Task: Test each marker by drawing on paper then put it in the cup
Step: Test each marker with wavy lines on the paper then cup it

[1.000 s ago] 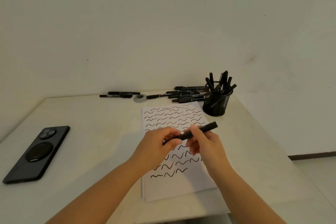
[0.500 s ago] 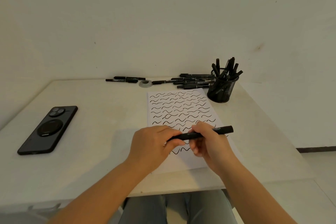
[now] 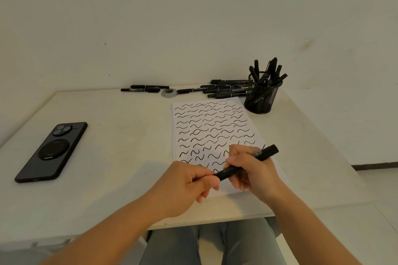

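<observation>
Over the lower part of the paper (image 3: 215, 127), both hands meet on one black marker (image 3: 247, 162). The right hand (image 3: 252, 170) has its fingers and thumb wrapped round the middle of the barrel; the left hand (image 3: 185, 183) pinches the marker's lower end between thumb and curled fingers. From the right-hand grip the barrel runs out toward 2 o'clock, its blunt end jutting clear past the knuckles, and toward 8 o'clock into the left fingers. Those fingers hide the cap end, so I cannot tell whether the cap is on, off or coming apart.

My reading is that the step in hand is uncapping or recapping this marker, at the turn between testing and stowing. If the cap is coming off, the next move calls for a straight pull along the barrel, then the tip lowered to the bare strip of paper at about 6 o'clock of the squiggle rows. If it is going on, a firm push home comes first.

At about 1 o'clock from the grip, well apart, stands the mesh cup (image 3: 261, 97), already crowded with markers, so a drop would need a gap picked among them. At 12 o'clock, along the table's (image 3: 118, 135) far edge, lie the loose markers (image 3: 226, 89), presumably untested. A phone (image 3: 51, 151) lies at 9 o'clock.
</observation>
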The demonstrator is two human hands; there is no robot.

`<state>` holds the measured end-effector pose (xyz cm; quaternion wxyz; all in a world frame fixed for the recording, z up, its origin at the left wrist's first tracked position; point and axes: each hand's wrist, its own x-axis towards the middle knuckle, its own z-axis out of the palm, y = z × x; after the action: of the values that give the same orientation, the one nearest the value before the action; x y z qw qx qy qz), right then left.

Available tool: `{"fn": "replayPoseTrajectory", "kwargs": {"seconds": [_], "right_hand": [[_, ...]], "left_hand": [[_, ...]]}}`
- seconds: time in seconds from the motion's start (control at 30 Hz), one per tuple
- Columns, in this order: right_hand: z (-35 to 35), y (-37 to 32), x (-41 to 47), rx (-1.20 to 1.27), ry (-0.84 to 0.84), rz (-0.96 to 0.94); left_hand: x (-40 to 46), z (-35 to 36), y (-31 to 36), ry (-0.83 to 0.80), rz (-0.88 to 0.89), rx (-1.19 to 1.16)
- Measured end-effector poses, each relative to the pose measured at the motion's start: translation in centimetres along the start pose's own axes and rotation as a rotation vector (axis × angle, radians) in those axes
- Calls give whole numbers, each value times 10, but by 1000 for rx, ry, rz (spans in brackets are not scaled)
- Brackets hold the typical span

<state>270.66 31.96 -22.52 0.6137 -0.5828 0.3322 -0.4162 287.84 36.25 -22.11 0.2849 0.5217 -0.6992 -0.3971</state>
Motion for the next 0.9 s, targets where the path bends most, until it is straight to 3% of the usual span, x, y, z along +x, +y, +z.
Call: {"fn": "replayPoseTrajectory", "kwargs": {"seconds": [0.07, 0.13, 0.23, 0.37, 0.5, 0.6, 0.77, 0.9], "right_hand": [[-15, -3, 3, 67, 54, -47], [-38, -11, 6, 109, 140, -87], [-48, -16, 11, -109, 120, -58], [-35, -5, 10, -311, 160, -41], [-39, 1, 4, -151, 385, -35], [-36, 8, 2, -224, 439, -45], [-30, 22, -4, -397, 453, -30], [-26, 21, -5, -482, 358, -39]], "left_hand": [[0, -8, -6, -80, -76, -106], [3, -25, -14, -45, -180, -198], [14, -46, -22, 66, -236, -262], [27, -35, -26, 178, -117, 14], [31, -21, -37, 309, -61, 208], [37, -14, -39, 341, 57, 506], [41, -9, -43, 311, 116, 492], [40, -10, -46, 319, 95, 449]]}}
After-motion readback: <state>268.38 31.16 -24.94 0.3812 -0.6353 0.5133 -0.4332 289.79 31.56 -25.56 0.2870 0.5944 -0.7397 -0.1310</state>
